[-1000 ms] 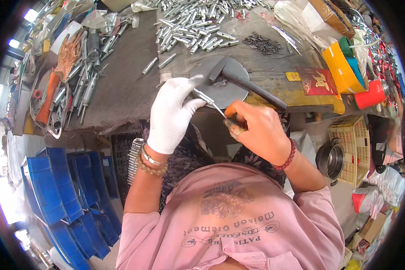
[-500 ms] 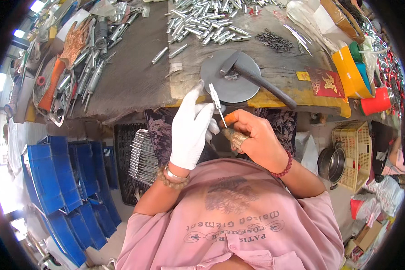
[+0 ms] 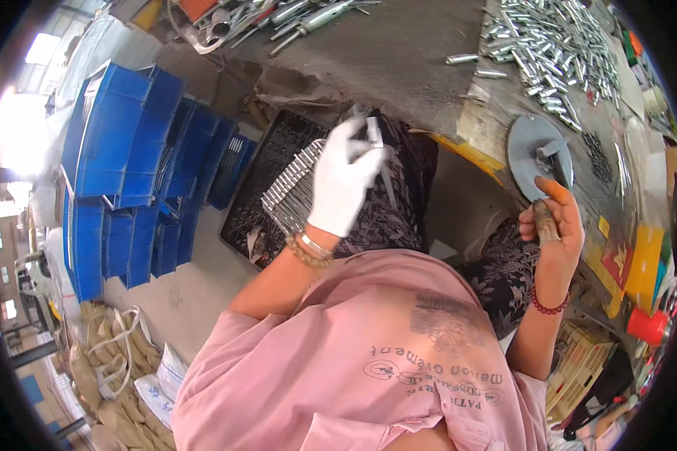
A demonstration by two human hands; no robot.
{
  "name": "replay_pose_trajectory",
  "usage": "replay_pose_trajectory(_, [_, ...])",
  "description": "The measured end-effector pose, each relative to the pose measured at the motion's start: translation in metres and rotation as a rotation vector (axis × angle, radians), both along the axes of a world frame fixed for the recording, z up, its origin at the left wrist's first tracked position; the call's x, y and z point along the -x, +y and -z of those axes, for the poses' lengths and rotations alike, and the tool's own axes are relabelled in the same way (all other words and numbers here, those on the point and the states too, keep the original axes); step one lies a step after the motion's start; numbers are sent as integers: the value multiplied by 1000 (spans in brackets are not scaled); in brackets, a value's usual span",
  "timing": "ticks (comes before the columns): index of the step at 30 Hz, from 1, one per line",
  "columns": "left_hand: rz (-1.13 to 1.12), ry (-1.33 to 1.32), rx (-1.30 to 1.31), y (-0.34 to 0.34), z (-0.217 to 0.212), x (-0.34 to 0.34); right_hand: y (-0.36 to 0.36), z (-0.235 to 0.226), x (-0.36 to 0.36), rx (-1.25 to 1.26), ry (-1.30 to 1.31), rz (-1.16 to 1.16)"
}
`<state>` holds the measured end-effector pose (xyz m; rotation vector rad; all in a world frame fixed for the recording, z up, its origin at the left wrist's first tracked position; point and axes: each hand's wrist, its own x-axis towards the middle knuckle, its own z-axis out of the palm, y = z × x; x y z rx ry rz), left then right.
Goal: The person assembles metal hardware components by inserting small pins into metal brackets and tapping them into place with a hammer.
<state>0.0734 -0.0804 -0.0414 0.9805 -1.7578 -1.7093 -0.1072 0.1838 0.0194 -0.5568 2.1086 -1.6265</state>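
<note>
Gloved left hand [image 3: 344, 180]: fingers pinched shut on a metal rod [image 3: 374, 132] over the tray [image 3: 267, 161]. Right hand [image 3: 555, 225]: fingers curled around a tool handle [image 3: 544, 219].

Around my workplace: bins, sacks and clutter

Stacked blue plastic bins [image 3: 120, 158] stand on the concrete floor [image 3: 180, 293] to my left, with tan woven sacks [image 3: 101, 368] heaped further out. On my grey counter [image 3: 406, 52] lies a pile of loose silver metal pins [image 3: 557, 45], and a woven yellow basket [image 3: 572, 368] sits low on my right.
</note>
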Motion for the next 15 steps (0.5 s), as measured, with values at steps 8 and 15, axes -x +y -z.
replay_pose_trajectory(8, [-416, -390, -96, -103, 179, -117, 1, 3, 1, 20, 21, -14])
replay_pose_trajectory(15, [-430, -346, -153, -124, 217, -112, 2, 6, 3, 29, 28, -19])
